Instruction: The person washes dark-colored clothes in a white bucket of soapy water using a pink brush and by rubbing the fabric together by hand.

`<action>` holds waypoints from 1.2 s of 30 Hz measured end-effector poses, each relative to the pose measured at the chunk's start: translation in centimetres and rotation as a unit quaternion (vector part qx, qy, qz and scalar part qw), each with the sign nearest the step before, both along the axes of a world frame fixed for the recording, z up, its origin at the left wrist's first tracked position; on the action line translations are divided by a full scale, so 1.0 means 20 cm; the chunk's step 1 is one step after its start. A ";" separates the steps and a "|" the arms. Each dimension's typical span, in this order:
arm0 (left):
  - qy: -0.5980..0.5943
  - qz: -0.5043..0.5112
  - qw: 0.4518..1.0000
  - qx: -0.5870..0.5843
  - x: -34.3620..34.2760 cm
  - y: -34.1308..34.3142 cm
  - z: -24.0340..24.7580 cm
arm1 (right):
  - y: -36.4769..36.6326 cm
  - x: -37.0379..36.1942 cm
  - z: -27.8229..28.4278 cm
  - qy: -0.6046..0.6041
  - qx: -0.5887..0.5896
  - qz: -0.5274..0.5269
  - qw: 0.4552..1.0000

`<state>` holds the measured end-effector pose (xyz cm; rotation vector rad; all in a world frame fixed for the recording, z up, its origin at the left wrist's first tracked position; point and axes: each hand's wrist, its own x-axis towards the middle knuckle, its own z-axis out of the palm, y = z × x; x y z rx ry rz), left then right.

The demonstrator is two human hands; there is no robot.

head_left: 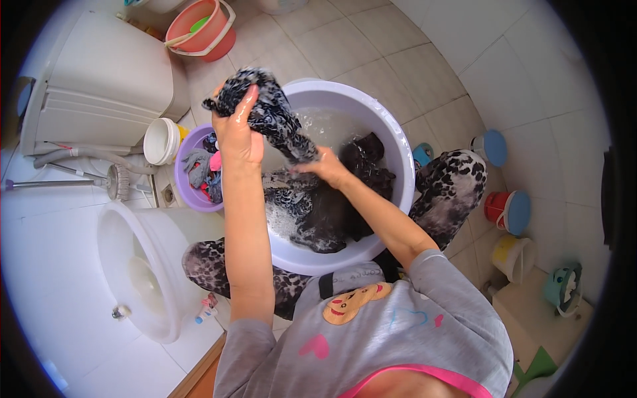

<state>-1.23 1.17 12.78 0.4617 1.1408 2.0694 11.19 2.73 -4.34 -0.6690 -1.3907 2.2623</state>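
Wet and flecked with suds, a black-and-white patterned garment (265, 103) is bunched up above the far left rim of a large pale-lavender basin (396, 142). My left hand (240, 136) grips its upper bulk, thumb laid across the cloth. My right hand (325, 167) closes around its narrow, gathered lower part, over the basin. Beneath it, dark cloth (338, 209) and more patterned fabric lie in sudsy water. Whether the held garment joins the patterned cloth below is hidden near my right hand.
A small purple basin (183, 169) of clothes stands left of the large one, beside a white bucket (160, 141). A coral bucket (198, 33) is at the far left. Several small buckets, including a red one (499, 209), line the right wall. A toilet (119, 249) is at left.
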 end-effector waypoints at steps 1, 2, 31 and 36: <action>0.005 0.022 1.000 -0.014 -0.04 -0.02 -0.09 | 0.03 0.05 0.03 0.014 -0.111 -0.040 0.993; 0.011 0.042 0.999 -0.027 -0.08 -0.04 -0.20 | 0.08 0.09 0.07 0.029 -0.219 -0.081 0.972; -0.305 -0.140 0.937 0.099 0.00 -0.15 -1.31 | -0.02 -0.20 0.09 -0.153 0.559 -0.198 0.791; -0.372 0.024 0.917 -0.141 0.14 -0.11 -0.91 | 0.27 -0.06 -0.12 -0.359 0.441 -0.252 0.783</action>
